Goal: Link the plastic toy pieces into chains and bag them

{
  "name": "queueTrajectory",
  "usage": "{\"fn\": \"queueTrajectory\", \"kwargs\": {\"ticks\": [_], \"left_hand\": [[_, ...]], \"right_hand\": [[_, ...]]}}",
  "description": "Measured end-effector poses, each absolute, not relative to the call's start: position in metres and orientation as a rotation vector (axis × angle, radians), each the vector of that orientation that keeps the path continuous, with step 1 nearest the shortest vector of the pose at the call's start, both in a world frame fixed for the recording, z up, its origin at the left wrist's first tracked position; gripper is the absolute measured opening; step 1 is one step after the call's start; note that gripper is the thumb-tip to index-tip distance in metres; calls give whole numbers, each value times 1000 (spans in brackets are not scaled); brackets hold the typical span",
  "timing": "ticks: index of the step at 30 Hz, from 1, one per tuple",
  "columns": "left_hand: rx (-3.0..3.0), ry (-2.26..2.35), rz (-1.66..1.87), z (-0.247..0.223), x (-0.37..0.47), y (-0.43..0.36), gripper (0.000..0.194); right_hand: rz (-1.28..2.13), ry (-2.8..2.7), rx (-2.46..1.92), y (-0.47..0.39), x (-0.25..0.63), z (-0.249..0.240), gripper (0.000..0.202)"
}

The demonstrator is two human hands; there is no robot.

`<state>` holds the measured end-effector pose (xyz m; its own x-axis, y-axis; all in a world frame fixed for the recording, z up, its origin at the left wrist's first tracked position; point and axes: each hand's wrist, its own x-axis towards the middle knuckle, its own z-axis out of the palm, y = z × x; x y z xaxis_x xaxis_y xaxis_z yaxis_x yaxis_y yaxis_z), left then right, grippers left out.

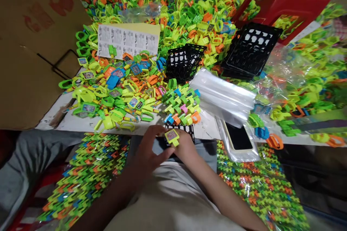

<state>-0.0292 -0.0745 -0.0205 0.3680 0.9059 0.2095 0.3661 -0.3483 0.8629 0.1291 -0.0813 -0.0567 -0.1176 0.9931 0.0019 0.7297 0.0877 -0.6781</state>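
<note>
A yellow-green toy watch [171,136] with a picture on its square face sits between the curved forefinger and thumb of my left hand [151,148]. My right hand [184,142] is right behind and beside the watch, its fingers mostly hidden. Under both hands, at the table edge, part of a black plastic grid tray [191,131] shows. Just beyond it lie neat rows of small toy watches [181,104] in green, yellow, orange and blue, packed side by side. Loose toy watches [116,75] with picture faces are heaped to the left of these rows.
A cardboard box [35,61] stands at left. Black trays [252,50] are stacked at right, more trays [184,61] mid-table. Clear plastic bags [222,97] and a phone [238,136] lie nearer. A sticker sheet [128,39] and a red plastic stool [287,7] rest among heaped watches.
</note>
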Motion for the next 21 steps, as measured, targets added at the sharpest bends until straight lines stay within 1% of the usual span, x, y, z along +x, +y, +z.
{"fn": "queueTrajectory", "kwargs": {"ticks": [1, 3, 6, 8, 13, 16, 18, 21], "left_hand": [[1960, 1104, 936, -21, -26, -75, 36], [2052, 1145, 995, -24, -20, -75, 27], [2028, 1264, 1071, -27, -16, -69, 18], [1950, 1337, 1084, -30, -13, -64, 18], [1944, 1376, 1109, -31, -1, -55, 25], [1970, 1278, 1148, -29, -10, -53, 30], [2082, 1288, 1114, -30, -30, -52, 28], [2324, 1635, 914, -35, -76, -47, 25]], "right_hand": [[738, -1944, -1721, -79, 127, -54, 27], [736, -2002, -1742, -74, 123, -48, 21], [748, -2020, -1754, -67, 122, -44, 17], [754, -1985, -1758, -64, 122, -45, 16], [760, -1867, -1640, -66, 125, -58, 23], [757, -1873, -1608, -67, 129, -63, 20], [774, -1897, -1593, -67, 133, -65, 16], [735, -1860, -1589, -73, 142, -62, 19]]}}
